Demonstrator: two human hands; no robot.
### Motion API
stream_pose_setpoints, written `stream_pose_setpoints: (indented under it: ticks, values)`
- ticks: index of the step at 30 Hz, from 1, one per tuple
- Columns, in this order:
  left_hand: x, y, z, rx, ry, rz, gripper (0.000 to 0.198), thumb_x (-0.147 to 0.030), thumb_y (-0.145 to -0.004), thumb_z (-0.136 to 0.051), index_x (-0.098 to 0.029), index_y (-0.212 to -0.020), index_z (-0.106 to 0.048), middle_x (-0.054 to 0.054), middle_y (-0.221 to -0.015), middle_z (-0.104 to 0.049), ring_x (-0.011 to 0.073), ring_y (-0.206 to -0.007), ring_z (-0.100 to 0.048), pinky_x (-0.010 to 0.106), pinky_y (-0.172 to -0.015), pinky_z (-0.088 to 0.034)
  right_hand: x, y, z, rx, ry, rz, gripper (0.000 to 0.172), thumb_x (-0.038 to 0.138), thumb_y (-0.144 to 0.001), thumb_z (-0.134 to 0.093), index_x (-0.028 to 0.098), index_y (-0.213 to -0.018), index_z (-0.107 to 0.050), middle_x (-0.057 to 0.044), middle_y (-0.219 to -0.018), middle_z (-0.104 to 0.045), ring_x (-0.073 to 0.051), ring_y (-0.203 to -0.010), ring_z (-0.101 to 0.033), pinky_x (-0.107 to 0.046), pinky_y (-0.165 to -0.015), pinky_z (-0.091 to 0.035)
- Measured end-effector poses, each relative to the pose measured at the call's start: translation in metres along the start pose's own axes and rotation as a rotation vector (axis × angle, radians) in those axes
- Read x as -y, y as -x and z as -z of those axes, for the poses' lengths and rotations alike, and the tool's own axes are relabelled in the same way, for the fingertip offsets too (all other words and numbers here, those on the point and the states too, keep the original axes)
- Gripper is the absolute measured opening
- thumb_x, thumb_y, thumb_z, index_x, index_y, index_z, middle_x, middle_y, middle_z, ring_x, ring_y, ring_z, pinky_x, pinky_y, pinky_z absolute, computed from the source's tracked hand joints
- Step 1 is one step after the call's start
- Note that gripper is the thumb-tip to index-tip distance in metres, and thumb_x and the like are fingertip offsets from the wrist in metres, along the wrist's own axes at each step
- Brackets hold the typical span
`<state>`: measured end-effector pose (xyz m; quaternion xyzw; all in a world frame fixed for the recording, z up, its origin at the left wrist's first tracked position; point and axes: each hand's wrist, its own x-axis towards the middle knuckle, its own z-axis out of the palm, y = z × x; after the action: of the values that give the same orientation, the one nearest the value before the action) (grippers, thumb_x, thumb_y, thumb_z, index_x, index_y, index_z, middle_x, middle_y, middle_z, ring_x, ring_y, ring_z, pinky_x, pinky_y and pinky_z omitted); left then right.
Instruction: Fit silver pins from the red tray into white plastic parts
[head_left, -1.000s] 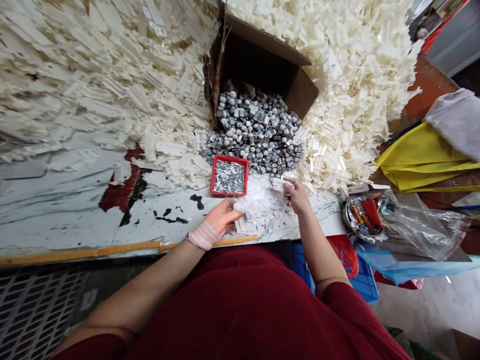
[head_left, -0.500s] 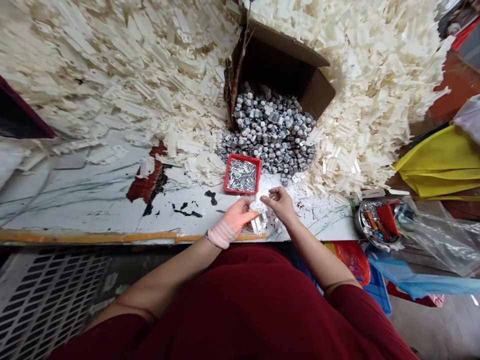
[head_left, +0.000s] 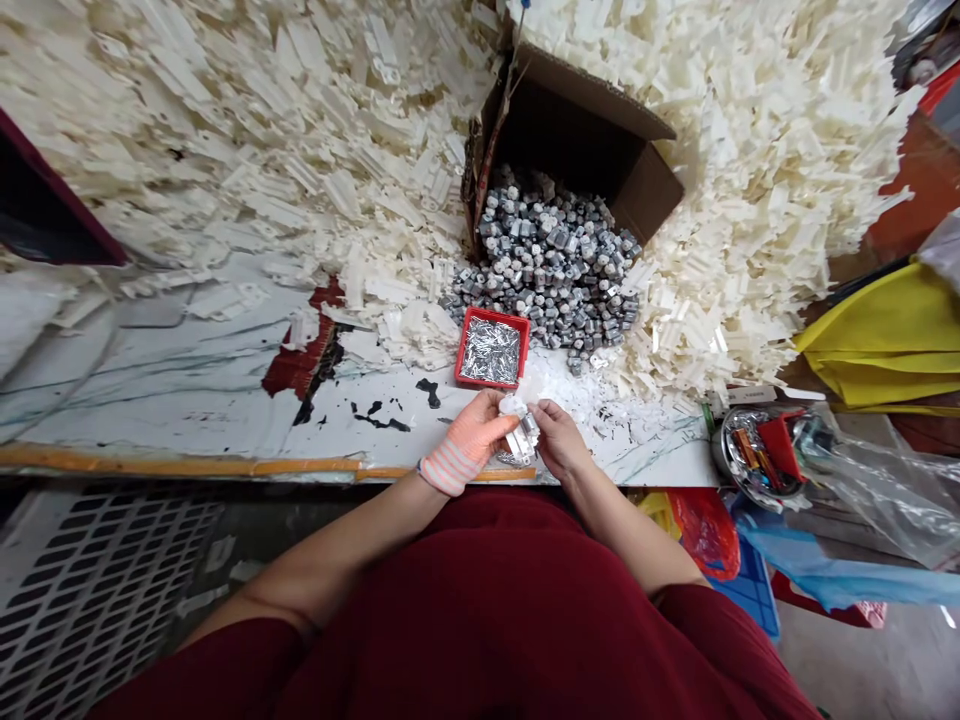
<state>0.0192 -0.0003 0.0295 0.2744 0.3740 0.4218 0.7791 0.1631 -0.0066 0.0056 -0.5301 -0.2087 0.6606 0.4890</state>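
Observation:
My left hand (head_left: 474, 436), in an orange glove with a striped cuff, grips a small white plastic part (head_left: 520, 438) near the table's front edge. My bare right hand (head_left: 556, 440) meets it from the right, fingers pinched on the same part. Just beyond the hands stands a small red tray (head_left: 493, 351) full of thin metal pins. Behind the tray lies a heap of small grey metal pieces (head_left: 551, 268) spilling from a tipped cardboard box (head_left: 577, 130).
Huge piles of cream plastic parts (head_left: 247, 150) cover the back of the worn white table (head_left: 150, 370) and continue at the right (head_left: 765, 190). A metal bowl of odds and ends (head_left: 750, 460), clear plastic bags and yellow cloth (head_left: 885, 340) sit at right.
My right hand came back from the loose white pieces at the right to meet my left hand at the front edge. Both now close on the white part. The view shifted slightly.

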Motion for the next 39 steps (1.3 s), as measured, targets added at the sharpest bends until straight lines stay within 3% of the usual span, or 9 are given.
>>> stream_pose_setpoints:
  ticks: [4,9,21,26,30,36,39]
  values:
    - [0.002,-0.006,0.008,-0.034,-0.068,-0.044,0.038,-0.033,-0.065,-0.075,-0.02,-0.085,-0.045,-0.005,-0.069,-0.06,0.0127,-0.056,-0.059,0.026,-0.051,-0.051,0.02,0.002,0.018,-0.068,0.101,0.13,0.041,0.048,-0.057,-0.084,0.021,-0.074,-0.058,0.006,-0.062,-0.058,-0.009,-0.056,-0.057,-0.02,-0.051,-0.047]
    - [0.001,-0.008,0.014,-0.072,-0.232,-0.043,0.031,-0.032,-0.07,-0.069,-0.02,-0.087,-0.045,-0.005,-0.065,-0.059,0.0128,-0.05,-0.058,0.025,-0.047,-0.048,0.042,0.018,0.032,0.139,0.304,0.044,0.038,0.047,-0.059,-0.083,0.019,-0.073,-0.062,0.004,-0.057,-0.061,-0.011,-0.05,-0.059,-0.025,-0.053,-0.052]
    - [0.001,-0.006,0.013,-0.107,-0.463,-0.07,0.021,-0.021,-0.072,-0.059,-0.021,-0.087,-0.045,-0.008,-0.056,-0.054,0.0113,-0.044,-0.054,0.02,-0.042,-0.04,0.027,0.023,0.013,0.191,0.436,-0.046,0.044,0.052,-0.057,-0.082,0.019,-0.07,-0.057,0.003,-0.054,-0.065,-0.011,-0.047,-0.061,-0.024,-0.05,-0.05]
    - [0.003,-0.004,0.015,-0.035,-0.421,-0.095,0.024,-0.017,-0.071,-0.055,-0.019,-0.094,-0.048,-0.004,-0.067,-0.062,0.0108,-0.054,-0.059,0.021,-0.051,-0.045,0.021,0.022,0.016,0.17,0.415,-0.072,0.046,0.052,-0.057,-0.083,0.019,-0.07,-0.054,0.002,-0.056,-0.067,-0.011,-0.046,-0.061,-0.023,-0.049,-0.05]
    - [0.0,-0.001,0.012,-0.046,-0.401,-0.109,0.031,-0.012,-0.066,-0.059,-0.018,-0.095,-0.051,-0.001,-0.078,-0.066,0.0112,-0.063,-0.061,0.022,-0.058,-0.047,0.019,0.021,0.018,0.21,0.358,-0.113,0.044,0.05,-0.058,-0.083,0.019,-0.071,-0.054,0.002,-0.056,-0.067,-0.011,-0.045,-0.061,-0.023,-0.048,-0.05]
    - [-0.003,0.004,0.01,0.04,-0.318,-0.104,0.031,-0.026,-0.076,-0.057,-0.016,-0.105,-0.052,-0.001,-0.075,-0.064,0.0118,-0.06,-0.058,0.023,-0.056,-0.044,0.018,0.02,0.017,0.183,0.366,-0.06,0.042,0.048,-0.061,-0.082,0.019,-0.071,-0.053,0.002,-0.056,-0.067,-0.011,-0.045,-0.06,-0.023,-0.047,-0.05]
    - [0.003,0.001,0.01,-0.002,-0.357,-0.089,0.043,-0.03,-0.071,-0.067,-0.015,-0.107,-0.05,-0.002,-0.074,-0.062,0.0123,-0.059,-0.057,0.023,-0.054,-0.042,0.015,0.019,0.015,0.221,0.368,-0.101,0.044,0.05,-0.062,-0.081,0.02,-0.073,-0.052,0.002,-0.058,-0.068,-0.011,-0.045,-0.06,-0.023,-0.047,-0.05]
